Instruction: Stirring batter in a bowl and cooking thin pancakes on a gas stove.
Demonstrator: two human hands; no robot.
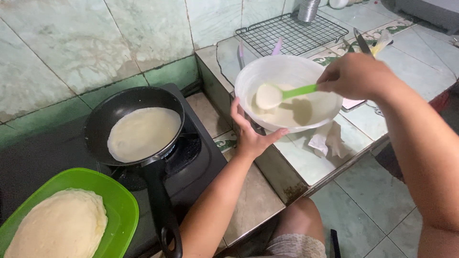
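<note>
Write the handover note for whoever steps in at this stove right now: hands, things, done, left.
Left hand: steadies the white batter bowl from below at its near rim.
Right hand: holds the green-handled ladle, its scoop lifted over the batter.
Black frying pan sits on the stove with one thin pale crepe spread in it.
Done: a stack of cooked crepes lies on the green plate.
Left: batter remains in the bowl; the crepe in the pan is not yet taken out.
</note>
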